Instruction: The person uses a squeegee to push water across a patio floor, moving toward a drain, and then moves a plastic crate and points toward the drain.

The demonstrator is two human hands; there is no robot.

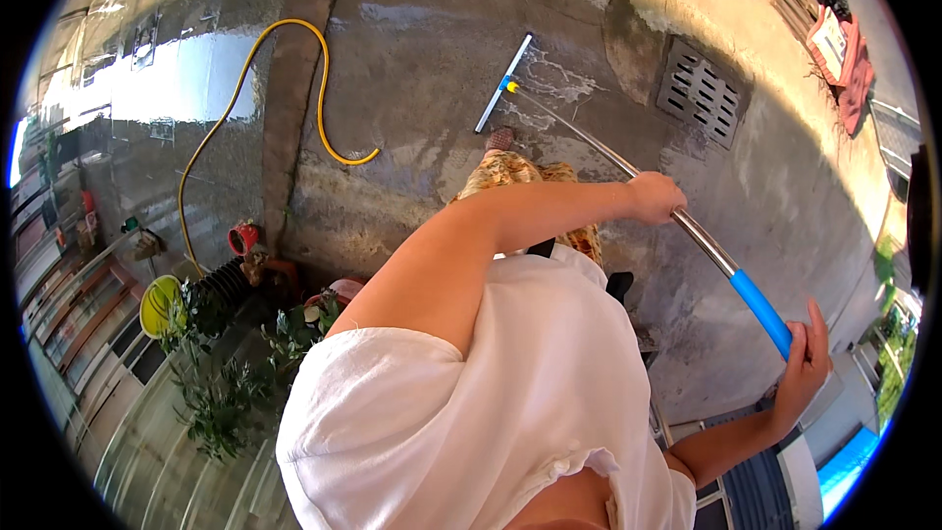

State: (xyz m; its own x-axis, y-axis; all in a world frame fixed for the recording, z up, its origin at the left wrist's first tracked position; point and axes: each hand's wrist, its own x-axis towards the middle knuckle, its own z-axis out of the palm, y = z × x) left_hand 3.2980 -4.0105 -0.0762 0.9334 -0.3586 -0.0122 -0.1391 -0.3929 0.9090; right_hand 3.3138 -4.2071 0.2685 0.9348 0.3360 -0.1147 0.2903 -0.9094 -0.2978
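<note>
Straight to the squeegee (705, 241)! Out at twelve o'clock by its blade (503, 85), down on damp concrete (412, 88) and slanted from one o'clock toward seven, then back along a steel pole toward four. Note the foamy water (564, 90) streaking the ground on the blade's three o'clock side. Now to the left hand (655, 197), just shy of three: closed around the bare steel, partway down the pole, probably to steer it. And up to the right hand (803, 355), between three and four: curled onto the top end of the blue sleeve (760, 312), with one finger sticking up, likely just anchoring. A wide spread between the two, presumably for leverage on so long a handle!

Just beside the blade's lower end, a slippered foot (500, 139), out in front of patterned trousers (502, 174). Swing to two o'clock: a slotted drain cover (702, 93), set into the ground, presumably to take runoff. Across to ten: a yellow hose (321, 79), looped over a dark strip of ground. Round to eight for leafy plants (231, 397), and short of nine, a yellow bucket (157, 306). Far out at two: a red dustpan (857, 79), perhaps, too warped there to be sure.
</note>
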